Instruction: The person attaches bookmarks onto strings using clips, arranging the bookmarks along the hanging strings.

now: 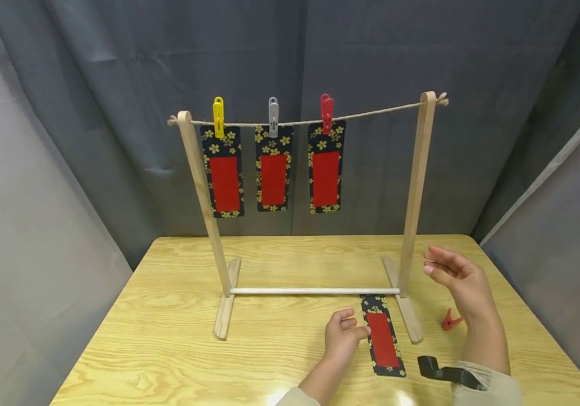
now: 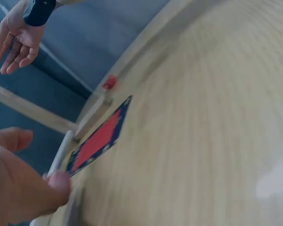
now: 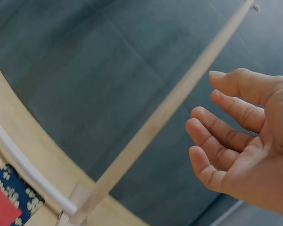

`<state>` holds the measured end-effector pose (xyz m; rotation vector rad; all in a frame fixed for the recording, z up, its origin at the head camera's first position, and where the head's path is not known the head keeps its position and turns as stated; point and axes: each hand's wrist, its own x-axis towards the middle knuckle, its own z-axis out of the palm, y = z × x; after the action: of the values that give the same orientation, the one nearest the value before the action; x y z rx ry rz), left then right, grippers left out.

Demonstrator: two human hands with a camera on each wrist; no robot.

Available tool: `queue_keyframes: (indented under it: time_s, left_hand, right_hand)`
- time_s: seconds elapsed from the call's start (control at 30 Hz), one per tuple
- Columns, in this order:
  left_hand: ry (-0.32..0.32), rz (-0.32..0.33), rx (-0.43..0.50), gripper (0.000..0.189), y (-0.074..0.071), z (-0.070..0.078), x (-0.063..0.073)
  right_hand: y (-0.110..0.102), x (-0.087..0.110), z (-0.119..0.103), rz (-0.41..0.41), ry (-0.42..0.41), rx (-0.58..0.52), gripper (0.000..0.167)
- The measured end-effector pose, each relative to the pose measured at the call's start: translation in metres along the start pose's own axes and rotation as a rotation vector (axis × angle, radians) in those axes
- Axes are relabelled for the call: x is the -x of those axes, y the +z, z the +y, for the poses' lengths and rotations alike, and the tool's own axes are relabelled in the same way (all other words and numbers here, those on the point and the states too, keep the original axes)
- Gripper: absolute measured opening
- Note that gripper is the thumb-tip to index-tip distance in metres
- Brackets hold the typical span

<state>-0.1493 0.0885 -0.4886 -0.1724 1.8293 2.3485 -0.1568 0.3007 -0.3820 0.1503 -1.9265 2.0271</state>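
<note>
On the table lies a card [image 1: 384, 341], red with a dark blue border of gold flowers, its top end under the white rod of a wooden frame. My left hand [image 1: 341, 337] is just left of it, fingers loosely bent and holding nothing; its thumb overlaps the card's edge in the head view. Raised beside the frame's right post [image 1: 416, 197], my right hand [image 1: 464, 285] has relaxed fingers and an empty palm, which the right wrist view confirms. Below that hand a red clothespin [image 1: 451, 320] rests on the table.
A rope [image 1: 376, 114] spans the two posts. Three similar cards hang from it by a yellow clothespin [image 1: 218, 117], a grey clothespin [image 1: 273, 117] and a red one. The frame's feet [image 1: 226, 316] stand on the wooden table [image 1: 168, 338]. Grey curtains [image 1: 117, 113] enclose the back and sides.
</note>
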Motion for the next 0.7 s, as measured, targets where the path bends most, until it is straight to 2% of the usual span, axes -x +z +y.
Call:
queue_keyframes:
  time_s: [0.13,0.3,0.4,0.47,0.57,0.7]
  left_hand:
    - [0.009,0.075,0.03,0.059,0.009,-0.008,0.001]
    - [-0.017,0.078,0.048,0.067,0.019,-0.011,0.002]
    - [-0.034,0.068,0.002,0.068,0.026,-0.008,0.003]
    - [-0.034,0.084,-0.058,0.069,0.031,-0.007,0.003]
    - [-0.03,0.151,-0.142,0.071,0.036,-0.006,0.002]
    - [-0.035,0.266,-0.163,0.075,0.041,-0.007,0.001]
  right_hand:
    - [-0.009,0.009,0.011,0.048,0.054,-0.049,0.037]
    - [-0.018,0.02,0.023,0.106,0.103,-0.146,0.039]
    - [-0.024,0.027,0.03,0.148,0.122,-0.21,0.038]
    - [-0.027,0.032,0.034,0.181,0.133,-0.247,0.037]
    - [-0.033,0.037,0.042,0.225,0.152,-0.288,0.037]
    - [-0.038,0.042,0.051,0.281,0.173,-0.305,0.037]
